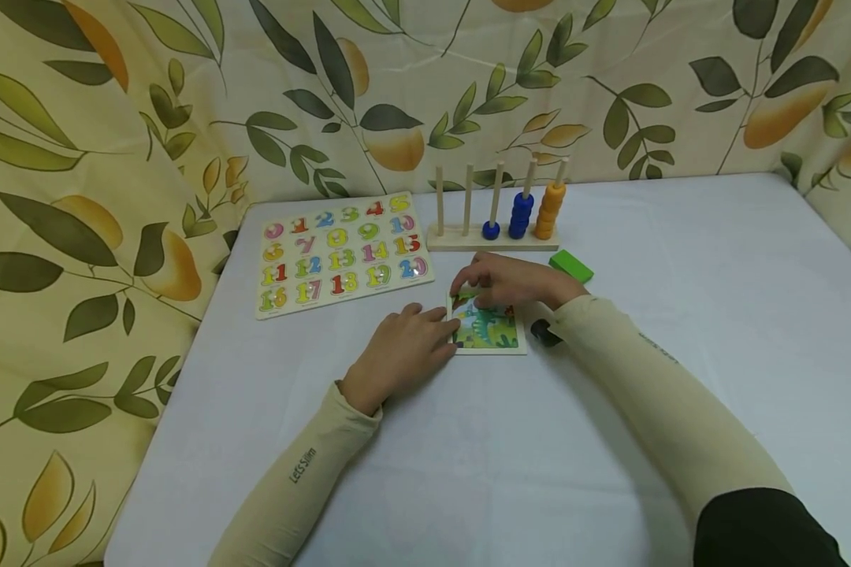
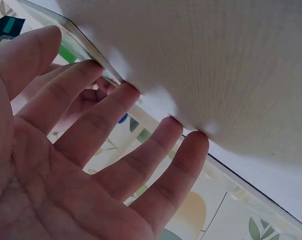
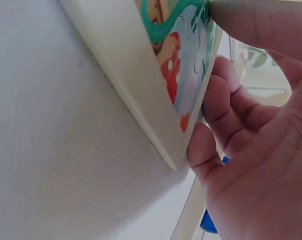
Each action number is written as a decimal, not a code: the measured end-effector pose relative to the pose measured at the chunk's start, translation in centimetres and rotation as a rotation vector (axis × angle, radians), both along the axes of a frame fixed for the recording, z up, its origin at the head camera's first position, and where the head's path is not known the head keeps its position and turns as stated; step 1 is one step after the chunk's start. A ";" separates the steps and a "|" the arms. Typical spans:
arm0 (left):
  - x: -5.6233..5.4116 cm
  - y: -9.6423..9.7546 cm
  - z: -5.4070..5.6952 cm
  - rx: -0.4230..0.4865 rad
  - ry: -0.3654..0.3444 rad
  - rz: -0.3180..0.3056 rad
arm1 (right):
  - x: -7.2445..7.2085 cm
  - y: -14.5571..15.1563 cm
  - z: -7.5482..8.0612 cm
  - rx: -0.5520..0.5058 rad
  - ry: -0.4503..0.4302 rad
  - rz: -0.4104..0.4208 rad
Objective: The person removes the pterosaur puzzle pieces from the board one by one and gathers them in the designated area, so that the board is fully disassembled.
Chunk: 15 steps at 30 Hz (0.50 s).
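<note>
A small square picture puzzle (image 1: 488,335) with a pale frame and a green dinosaur scene lies on the table. My left hand (image 1: 404,350) is at its left edge, palm down. In the left wrist view, the fingers (image 2: 163,137) are spread and fairly straight, their tips against the white cloth and the puzzle's rim. Over the puzzle's far side is my right hand (image 1: 507,279). The right wrist view has its thumb (image 3: 261,25) on the picture (image 3: 188,55) and the other fingers curled against the frame's outer edge. The right hand covers the upper part of the picture.
A number board (image 1: 343,256) with colourful numerals lies back left. Behind the puzzle stands a wooden counting rack (image 1: 492,240) with blue and orange rings on its pegs. A green block (image 1: 571,266) and a small black object (image 1: 544,332) are near the right wrist. Leaf-patterned cloth (image 1: 425,94) hangs behind.
</note>
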<state>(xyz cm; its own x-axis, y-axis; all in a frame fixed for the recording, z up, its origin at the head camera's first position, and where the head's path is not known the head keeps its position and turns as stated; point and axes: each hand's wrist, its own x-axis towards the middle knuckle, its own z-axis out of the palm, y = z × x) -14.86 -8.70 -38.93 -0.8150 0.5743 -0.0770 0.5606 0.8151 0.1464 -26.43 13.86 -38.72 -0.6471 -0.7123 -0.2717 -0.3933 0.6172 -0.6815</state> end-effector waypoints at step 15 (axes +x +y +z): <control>-0.1 0.0 -0.1 0.002 -0.002 -0.010 | 0.2 -0.2 0.0 0.001 0.019 -0.037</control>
